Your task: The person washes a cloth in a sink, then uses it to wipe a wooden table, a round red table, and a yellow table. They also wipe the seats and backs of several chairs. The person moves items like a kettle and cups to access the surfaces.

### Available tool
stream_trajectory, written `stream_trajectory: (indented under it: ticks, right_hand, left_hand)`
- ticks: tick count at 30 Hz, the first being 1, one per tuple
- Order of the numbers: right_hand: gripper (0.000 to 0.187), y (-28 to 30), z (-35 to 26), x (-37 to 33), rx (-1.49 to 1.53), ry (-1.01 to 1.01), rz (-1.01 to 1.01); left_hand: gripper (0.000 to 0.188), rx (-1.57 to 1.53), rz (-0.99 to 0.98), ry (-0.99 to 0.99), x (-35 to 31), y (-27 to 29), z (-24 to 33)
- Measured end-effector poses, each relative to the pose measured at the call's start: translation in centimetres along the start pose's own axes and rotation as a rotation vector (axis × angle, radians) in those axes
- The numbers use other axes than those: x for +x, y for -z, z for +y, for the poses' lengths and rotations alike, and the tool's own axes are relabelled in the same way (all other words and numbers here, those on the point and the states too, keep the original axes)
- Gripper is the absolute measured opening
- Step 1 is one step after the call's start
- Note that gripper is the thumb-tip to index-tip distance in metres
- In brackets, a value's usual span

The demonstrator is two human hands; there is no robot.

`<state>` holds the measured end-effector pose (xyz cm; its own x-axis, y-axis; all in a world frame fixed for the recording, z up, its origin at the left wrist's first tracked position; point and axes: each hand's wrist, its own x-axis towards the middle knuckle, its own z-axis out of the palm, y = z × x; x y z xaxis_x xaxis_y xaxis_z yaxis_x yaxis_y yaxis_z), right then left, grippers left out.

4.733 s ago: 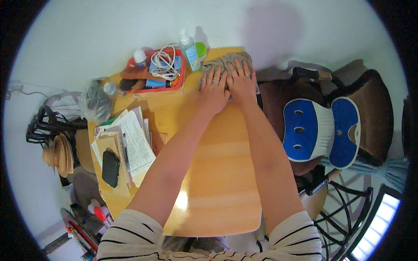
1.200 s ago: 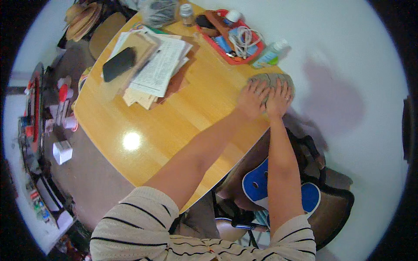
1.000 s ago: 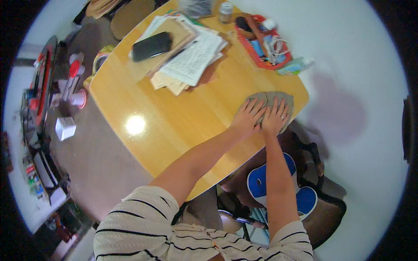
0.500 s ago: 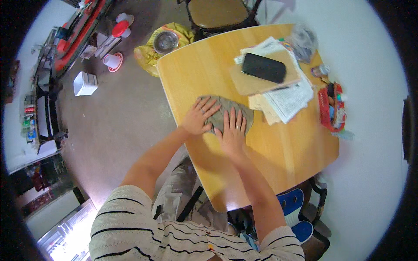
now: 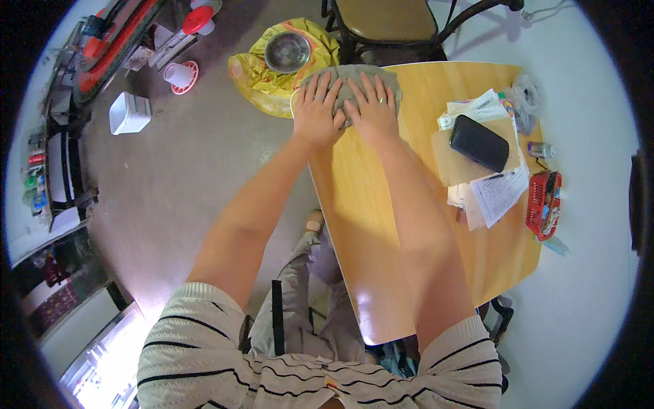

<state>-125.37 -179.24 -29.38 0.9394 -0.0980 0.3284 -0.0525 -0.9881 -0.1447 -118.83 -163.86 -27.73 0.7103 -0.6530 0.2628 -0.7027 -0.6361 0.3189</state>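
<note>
A grey-brown cloth (image 5: 346,75) lies crumpled on the wooden table (image 5: 361,225) at its far left corner. My left hand (image 5: 317,114) presses flat on the cloth's left part with its fingers stretched out. Beside it, my right hand (image 5: 375,113) rests flat on the right part, fingers spread, a ring on one of them. Both arms reach forward. The cloth under the palms is hidden.
A black phone (image 5: 479,143) sits on stacked papers (image 5: 503,198) to the right. Near them are a red basket (image 5: 543,204), a small can (image 5: 540,149) and a plastic bag (image 5: 526,102). Past the far corner, a metal bowl (image 5: 287,52) rests on a yellow bag (image 5: 262,88); a chair (image 5: 385,24) stands behind.
Both hands have moved away from me with the cloth, from the table's left middle to its far left corner. My arms are stretched out further and the view has shifted.
</note>
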Motion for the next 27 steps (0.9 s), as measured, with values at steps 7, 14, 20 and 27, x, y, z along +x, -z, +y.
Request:
stream_trajectory:
  ticks: [7, 14, 20, 27]
  right_hand:
    - [0.057, 5.3, -2.8, -13.5, 0.059, 0.038, -0.203]
    - [0.067, 14.3, -2.7, -31.9, 0.427, -0.291, -0.381]
    - [0.077, 18.0, 9.1, -36.4, 1.077, -1.248, 0.297]
    - [0.055, 18.0, 17.4, -31.0, 1.547, -1.726, 0.637]
  left_hand:
    - [0.069, 0.005, -0.133, 0.082, -13.0, 2.1, 8.3]
    - [0.077, -0.032, -0.423, -0.015, -23.3, 2.2, 19.4]
    - [0.060, -0.331, -0.145, 0.313, -13.4, -1.2, 21.8]
    - [0.072, -1.141, -0.152, 0.663, 7.3, -8.7, 19.0]
